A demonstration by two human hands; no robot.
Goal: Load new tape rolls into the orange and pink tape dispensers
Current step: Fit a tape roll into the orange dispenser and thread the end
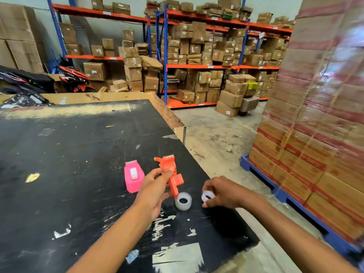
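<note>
Counting from the left of the frame, I see two dispensers and two tape rolls on my black worktable (59, 154). One pink tape dispenser (133, 177) stands on the table just left of centre, a clear roll showing in its top slot. Next to it my left hand (155, 186) grips the orange tape dispenser (171, 174), fingers wrapped around its middle, holding it tilted above the table with its lower end close to a tape roll. That clear tape roll (183, 200) lies flat on the table just below the orange dispenser. Right of it, my right hand (222, 192) pinches a smaller clear tape roll (207, 196) between thumb and fingertips, near the table's right edge.

Scraps of torn tape and white scuffs litter the tabletop, and one yellow scrap (32, 177) lies at the left. Black plastic bags (25, 99) sit at the table's far left corner. Across the upper frame, blue-and-orange shelving (197, 66) is packed with cardboard boxes. At the right, a shrink-wrapped stack of cartons (315, 134) stands on a blue pallet (275, 190).
</note>
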